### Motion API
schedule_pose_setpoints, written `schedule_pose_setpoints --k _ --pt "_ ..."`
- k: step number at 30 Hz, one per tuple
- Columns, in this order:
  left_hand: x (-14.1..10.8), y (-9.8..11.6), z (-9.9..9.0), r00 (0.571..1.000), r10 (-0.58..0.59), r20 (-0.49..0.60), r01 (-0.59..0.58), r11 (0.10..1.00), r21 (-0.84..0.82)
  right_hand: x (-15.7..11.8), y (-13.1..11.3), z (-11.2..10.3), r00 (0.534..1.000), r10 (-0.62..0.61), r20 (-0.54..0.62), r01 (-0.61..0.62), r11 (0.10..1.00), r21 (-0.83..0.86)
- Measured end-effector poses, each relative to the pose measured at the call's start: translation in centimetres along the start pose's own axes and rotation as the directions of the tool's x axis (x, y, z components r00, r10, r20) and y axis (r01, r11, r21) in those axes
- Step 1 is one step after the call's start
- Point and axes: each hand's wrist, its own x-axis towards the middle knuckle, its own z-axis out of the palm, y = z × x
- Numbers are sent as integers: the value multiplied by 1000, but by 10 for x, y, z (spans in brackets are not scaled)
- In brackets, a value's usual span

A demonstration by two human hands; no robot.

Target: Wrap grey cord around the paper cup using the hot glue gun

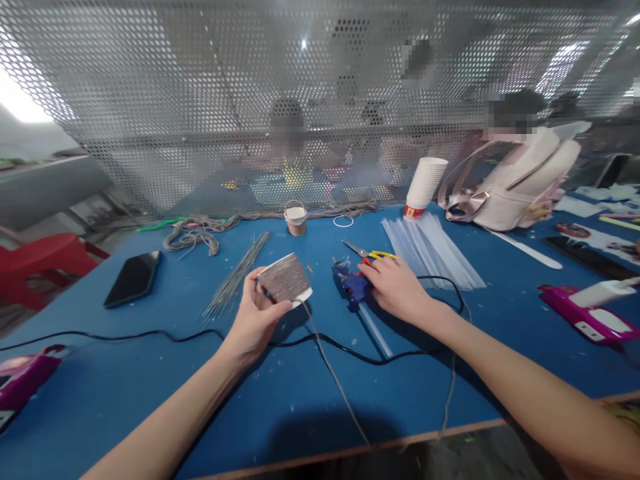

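Above the blue table (190,373), my left hand (255,320) is gripping the cord-wrapped paper cup (286,279) between thumb and fingers — it's probably light and thin-walled, so its wound side is wanting a gentle, spread hold. My right hand (400,290) is hovering around the blue glue gun (356,288) and yellow-handled scissors (383,254) — whether it's clasping either, I cannot tell — while limp, thin cord (328,362) is trailing from the cup.

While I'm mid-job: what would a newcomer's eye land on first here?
Probably the cord-wrapped piece in the left hand, over the middle of the blue table. Next, the right hand at the blue glue gun. Farther back, at the right, the pale backpack by the mesh screen.
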Motion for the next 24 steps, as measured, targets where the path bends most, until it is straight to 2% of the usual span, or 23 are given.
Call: schedule_pose_setpoints --k 2,4,6,8,9,12,14,17,22,24 --pt "-1 0 0 1000 21 14 -20 1000 -7 -3 1 -6 984 114 -140 -80 970 231" --pt "-2 0 0 999 32 26 -32 999 -6 -8 -2 -12 947 265 -179 -136 841 523" --pt "-2 0 0 999 37 31 -37 999 2 -13 -11 -17 930 358 -82 -165 608 776" --pt "-3 -1 0 998 46 30 -47 999 12 -19 -25 -23 943 329 49 -179 378 908" --pt "-3 -1 0 998 56 26 -57 998 19 -21 -33 -26 953 285 100 -193 318 928" --pt "-3 -2 0 995 95 8 -96 994 47 -26 -55 -33 963 217 160 -229 345 910" --pt "-3 -3 1 993 115 2 -115 991 71 -28 -66 -32 956 255 147 -233 349 908" --pt "-6 -7 6 992 126 7 -126 988 92 -29 -77 -18 937 334 105 -218 321 922" --pt "-16 -13 17 994 102 -41 -97 990 103 -29 -89 7 937 345 48 -186 378 907" --pt "-19 -15 19 995 88 -56 -81 990 118 -28 -92 14 934 357 28 -168 370 914"
